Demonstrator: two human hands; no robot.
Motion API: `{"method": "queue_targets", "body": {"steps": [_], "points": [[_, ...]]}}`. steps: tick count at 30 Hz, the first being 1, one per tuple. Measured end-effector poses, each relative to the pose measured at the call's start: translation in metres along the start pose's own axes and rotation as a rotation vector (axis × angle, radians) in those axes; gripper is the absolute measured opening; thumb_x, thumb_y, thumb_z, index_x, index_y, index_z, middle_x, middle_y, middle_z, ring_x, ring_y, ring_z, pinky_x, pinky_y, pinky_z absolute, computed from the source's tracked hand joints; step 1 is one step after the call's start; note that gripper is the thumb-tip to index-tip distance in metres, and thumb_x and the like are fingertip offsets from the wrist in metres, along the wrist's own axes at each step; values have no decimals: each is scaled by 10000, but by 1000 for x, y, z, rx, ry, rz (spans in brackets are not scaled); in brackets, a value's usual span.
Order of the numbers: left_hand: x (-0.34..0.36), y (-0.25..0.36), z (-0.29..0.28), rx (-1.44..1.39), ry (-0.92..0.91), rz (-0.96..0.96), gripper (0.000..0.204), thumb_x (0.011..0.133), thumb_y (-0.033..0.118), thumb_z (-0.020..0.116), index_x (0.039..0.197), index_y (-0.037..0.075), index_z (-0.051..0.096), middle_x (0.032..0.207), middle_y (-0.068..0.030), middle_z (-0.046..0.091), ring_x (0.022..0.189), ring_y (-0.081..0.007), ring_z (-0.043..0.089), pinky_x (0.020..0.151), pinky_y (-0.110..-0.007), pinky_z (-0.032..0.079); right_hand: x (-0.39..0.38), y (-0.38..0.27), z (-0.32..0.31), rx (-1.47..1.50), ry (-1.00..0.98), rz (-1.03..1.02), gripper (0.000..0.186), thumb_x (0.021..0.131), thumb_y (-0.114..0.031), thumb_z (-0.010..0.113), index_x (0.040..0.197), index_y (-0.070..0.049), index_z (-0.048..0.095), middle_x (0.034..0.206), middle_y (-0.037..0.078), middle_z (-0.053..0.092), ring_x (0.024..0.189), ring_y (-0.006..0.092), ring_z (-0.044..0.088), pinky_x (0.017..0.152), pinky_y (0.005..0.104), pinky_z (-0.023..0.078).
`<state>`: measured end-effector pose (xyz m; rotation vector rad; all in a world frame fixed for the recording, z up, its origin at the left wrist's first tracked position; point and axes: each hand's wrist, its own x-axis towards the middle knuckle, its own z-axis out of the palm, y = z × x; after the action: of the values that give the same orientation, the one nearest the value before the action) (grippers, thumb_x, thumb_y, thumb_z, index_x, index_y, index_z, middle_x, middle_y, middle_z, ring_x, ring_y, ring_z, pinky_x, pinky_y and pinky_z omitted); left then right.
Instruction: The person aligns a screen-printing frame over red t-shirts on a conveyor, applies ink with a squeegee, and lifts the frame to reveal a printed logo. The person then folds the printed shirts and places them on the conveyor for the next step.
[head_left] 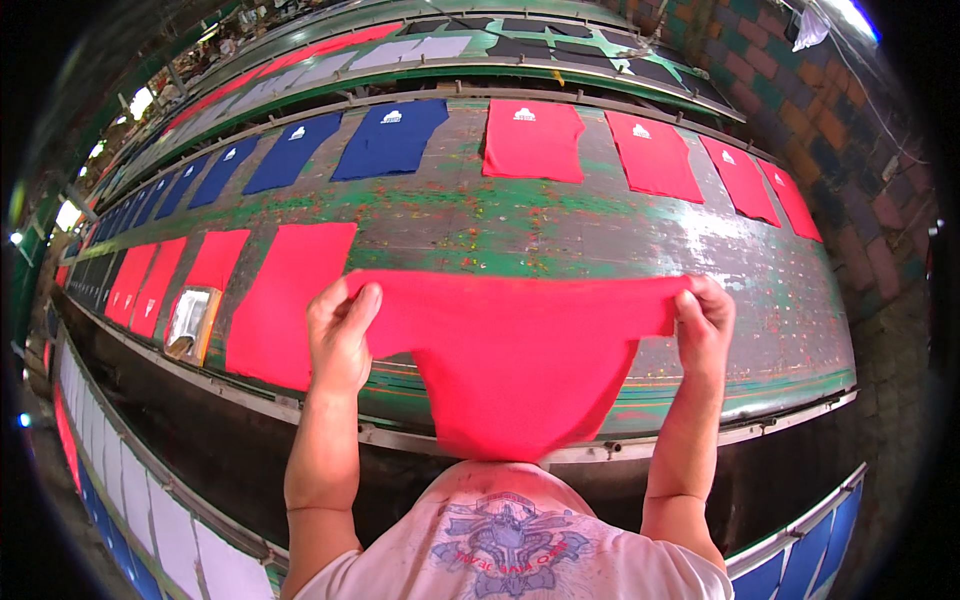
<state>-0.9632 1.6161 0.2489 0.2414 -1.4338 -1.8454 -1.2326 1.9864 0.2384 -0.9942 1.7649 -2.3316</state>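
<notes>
- Pale lilac fabric panels (175, 530) line the lower left table.
- A small framed screen (190, 325) lies on the long printing table (440, 220), near its near edge, among red panels.
- Navy panels with white prints (292, 158) run along the table's far side.
- A plain red panel (290, 310) lies flat just beside the left hand.
- The left hand (340, 335) pinches the held cloth's upper left corner, thumb on top.
- The red fabric piece (525, 370) is stretched taut between both hands over the table's near edge, its narrower lower part hanging toward the white printed T-shirt (510, 540).
- Red panels with white prints (655, 170) lie along the far side.
- The right hand (705, 325) pinches the upper right corner.
- Blue panels (805, 545) line the lower right table.
</notes>
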Motion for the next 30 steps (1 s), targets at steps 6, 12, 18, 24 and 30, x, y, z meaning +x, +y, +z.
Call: {"method": "queue_targets", "body": {"steps": [6, 12, 18, 24, 30], "points": [[110, -40, -62, 104, 19, -229, 195, 1077, 189, 758, 1187, 30, 784, 1100, 18, 756, 998, -69, 654, 894, -282, 516, 48, 68, 105, -312, 126, 269, 136, 1073, -113, 749, 962, -34, 760, 841, -29, 697, 768, 68, 618, 718, 278, 503], [178, -23, -86, -75, -88, 38, 170, 1078, 189, 757, 1170, 49, 790, 1120, 8, 763, 1005, -85, 657, 971, -292, 510, 77, 65, 152, -173, 233, -43, 123, 1103, -136, 738, 1027, -45, 771, 927, -53, 727, 843, 46, 606, 771, 256, 482], [155, -64, -114, -120, -43, -184, 188, 1092, 189, 727, 1226, 65, 769, 1131, 9, 767, 1075, -102, 668, 1030, -324, 513, 43, 103, 166, -113, 262, 127, 113, 1095, -126, 734, 1029, -42, 773, 917, -60, 716, 831, 44, 611, 766, 243, 495], [69, -159, -153, -92, 6, -503, 208, 1129, 228, 674, 1253, 76, 744, 1143, -40, 795, 985, -161, 774, 836, -370, 644, -43, 177, 145, -157, 300, 439, 156, 1089, -142, 729, 1047, -1, 780, 945, -23, 750, 852, 57, 630, 777, 270, 526], [13, -205, -177, 89, 43, -857, 132, 1082, 224, 733, 1196, 160, 753, 1091, 4, 802, 916, -143, 765, 687, -365, 626, -91, 205, 147, -217, 348, 609, 109, 1036, -55, 689, 1010, -11, 785, 819, -18, 698, 769, 55, 577, 665, 292, 487]]}}
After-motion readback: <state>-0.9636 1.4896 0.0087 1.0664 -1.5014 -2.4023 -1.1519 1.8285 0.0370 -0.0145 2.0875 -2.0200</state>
